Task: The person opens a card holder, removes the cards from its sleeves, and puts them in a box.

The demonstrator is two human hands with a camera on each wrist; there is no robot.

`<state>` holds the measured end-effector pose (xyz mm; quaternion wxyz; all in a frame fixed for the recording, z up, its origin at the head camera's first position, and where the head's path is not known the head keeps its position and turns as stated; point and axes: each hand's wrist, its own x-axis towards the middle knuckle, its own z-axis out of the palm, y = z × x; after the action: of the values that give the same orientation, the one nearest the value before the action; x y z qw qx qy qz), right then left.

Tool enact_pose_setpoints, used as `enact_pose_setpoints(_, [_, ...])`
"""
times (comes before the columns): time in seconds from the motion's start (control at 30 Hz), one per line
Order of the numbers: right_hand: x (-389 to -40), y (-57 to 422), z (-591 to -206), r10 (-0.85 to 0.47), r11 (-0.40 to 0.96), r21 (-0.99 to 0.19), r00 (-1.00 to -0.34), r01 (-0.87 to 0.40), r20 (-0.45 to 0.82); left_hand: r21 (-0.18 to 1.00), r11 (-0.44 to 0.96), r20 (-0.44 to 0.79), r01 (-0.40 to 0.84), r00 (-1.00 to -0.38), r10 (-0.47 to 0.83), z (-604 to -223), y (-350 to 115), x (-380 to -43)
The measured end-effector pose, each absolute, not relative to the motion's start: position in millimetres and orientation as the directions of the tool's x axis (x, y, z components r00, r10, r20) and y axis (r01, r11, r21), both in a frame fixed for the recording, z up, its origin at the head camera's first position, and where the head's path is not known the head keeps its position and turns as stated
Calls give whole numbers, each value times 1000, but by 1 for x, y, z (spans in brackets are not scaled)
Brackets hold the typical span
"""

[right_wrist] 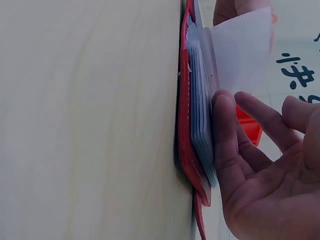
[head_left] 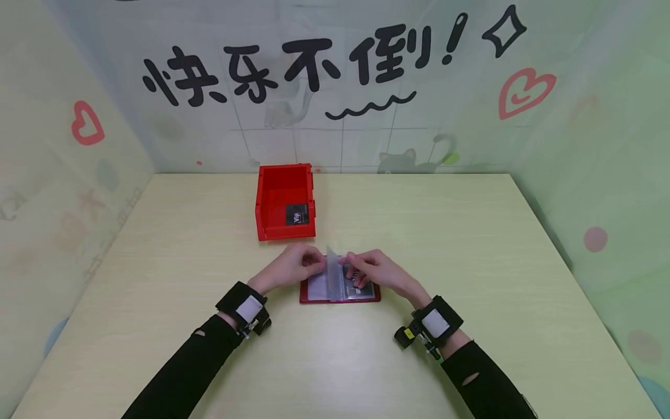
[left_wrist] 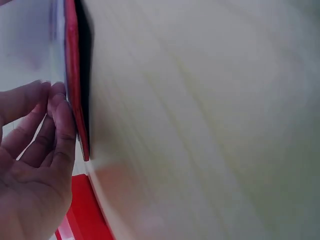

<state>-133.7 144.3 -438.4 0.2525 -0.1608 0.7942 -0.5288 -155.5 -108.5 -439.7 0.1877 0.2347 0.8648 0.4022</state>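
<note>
A red card holder (head_left: 340, 302) lies spread on the table, with a stack of clear sleeves (right_wrist: 200, 100) inside its cover. One clear plastic page (head_left: 333, 276) stands upright at the middle. My left hand (head_left: 299, 266) pinches that page's edge between thumb and fingertips, as the left wrist view (left_wrist: 37, 150) shows from close by. The right hand (head_left: 379, 270) rests its loosely bent fingers on the right-hand sleeves, where a dark card (head_left: 367, 291) shows partly under them. In the right wrist view, the raised page (right_wrist: 245, 52) partly hides the left fingers.
Behind the card holder stands a red open bin (head_left: 285, 189) with a black "Vip" card (head_left: 297, 214) inside. Pale printed cloth walls (head_left: 335, 139) border the wooden table (head_left: 445, 233) at the back and both sides.
</note>
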Motion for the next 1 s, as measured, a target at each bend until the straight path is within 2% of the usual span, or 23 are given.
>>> enact_pose_setpoints(0.3, [-135,142,-440,-517,484,-874,-818,-38,-251,856,501,-173,126,-844,508,-441,-111,-157])
enact_pose_setpoints(0.5, [-134,142,-441,-557,492,-862,-804,-117,-209,815,553,-149,173,-860,488,-441,-110,-156])
enact_pose_setpoints(0.73, [-133,141,-439,-509,546,-825,-840,-147,-187,785,592,-141,181,-878,456,-438,-108,-153])
enact_pose_setpoints(1.0, [-135,142,-442,-384,685,-717,-900,-127,-207,753,643,-163,139,-907,388,-433,-104,-151])
